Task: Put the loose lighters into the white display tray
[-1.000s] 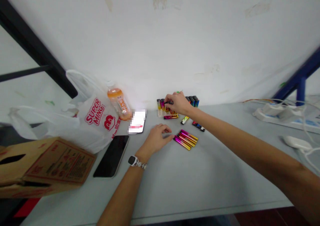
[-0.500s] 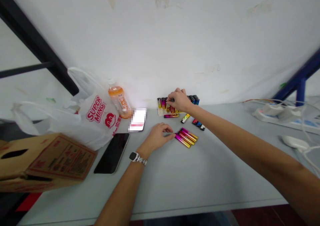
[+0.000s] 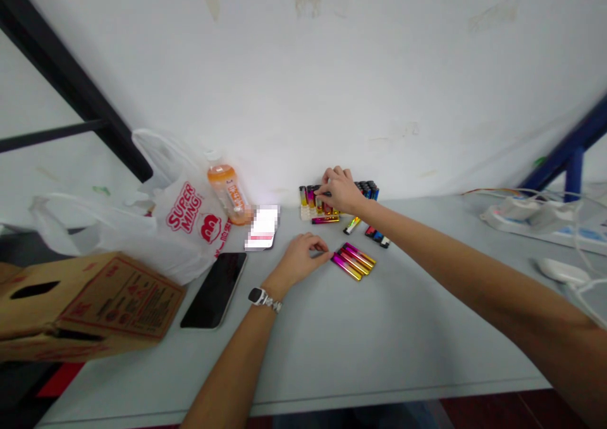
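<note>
Several upright lighters stand in a pale rack against the wall. Over the rack, my right hand has thumb and forefinger pinched at the top of a lighter, and it hides part of the row. My left hand, wearing a watch, rests on the table with curled fingers, its thumb and a fingertip near the end of a row of pink-and-gold lighters lying flat. A single pink-and-gold lighter lies before the rack, a yellow-and-white one and red and blue ones to its right.
On the left are a cardboard box, a white plastic bag, an orange drink bottle, a dark phone and a phone with a bright screen. A power strip with white cables lies at the right.
My right hand's fingers have shifted slightly over the rack. My left hand stays nearly still, and the whole view has moved a little.
</note>
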`<state>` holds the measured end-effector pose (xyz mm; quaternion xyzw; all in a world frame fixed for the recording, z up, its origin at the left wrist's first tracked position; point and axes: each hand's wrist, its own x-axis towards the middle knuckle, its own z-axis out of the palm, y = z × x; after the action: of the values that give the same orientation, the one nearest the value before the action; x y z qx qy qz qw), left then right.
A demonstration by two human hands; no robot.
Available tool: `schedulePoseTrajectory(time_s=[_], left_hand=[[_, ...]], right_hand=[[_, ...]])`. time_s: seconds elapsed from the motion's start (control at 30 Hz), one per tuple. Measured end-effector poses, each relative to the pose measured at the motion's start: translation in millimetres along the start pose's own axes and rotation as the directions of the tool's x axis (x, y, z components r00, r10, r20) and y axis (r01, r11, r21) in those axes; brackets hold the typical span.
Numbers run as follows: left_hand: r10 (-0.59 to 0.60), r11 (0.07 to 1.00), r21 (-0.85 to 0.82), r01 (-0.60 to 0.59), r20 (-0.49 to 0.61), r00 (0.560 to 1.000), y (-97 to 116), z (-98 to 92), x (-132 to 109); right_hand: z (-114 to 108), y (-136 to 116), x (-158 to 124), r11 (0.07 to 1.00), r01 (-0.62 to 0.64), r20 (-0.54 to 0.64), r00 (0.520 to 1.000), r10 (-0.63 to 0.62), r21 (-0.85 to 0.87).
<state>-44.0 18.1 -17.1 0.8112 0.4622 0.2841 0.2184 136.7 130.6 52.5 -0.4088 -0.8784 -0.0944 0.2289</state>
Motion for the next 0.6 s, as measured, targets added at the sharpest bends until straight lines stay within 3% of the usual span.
schedulePoseTrajectory(time_s=[0.17, 0.3, 0.47, 0.6], left_hand=[[-0.016, 1.0, 0.008, 0.016, -0.014, 1.0, 0.6, -0.6, 0.8], [-0.064, 0.997, 0.033, 0.066, -0.064, 0.996, 2.6, -2.5, 1.4], [-0.087, 0.996, 0.024, 0.091, -0.132, 0.987, 2.3, -4.8, 1.1], [-0.096, 0.995, -0.011, 0.095, -0.21, 0.973, -0.1, -4.9, 2.8]], right_hand=[[0.7, -16.6, -16.4, 0.996, 0.017, -0.005, 1.0, -0.017, -0.088], [2.9, -34.2, -31.4, 0.977, 0.151, 0.157, 0.979, -0.127, -0.15], [3.8, -46.7, -37.3, 0.958, 0.127, 0.278, 0.959, -0.053, -0.256], [-0.1, -47.4, -36.4, 0.971, 0.104, 0.313, 0.949, -0.032, -0.216]])
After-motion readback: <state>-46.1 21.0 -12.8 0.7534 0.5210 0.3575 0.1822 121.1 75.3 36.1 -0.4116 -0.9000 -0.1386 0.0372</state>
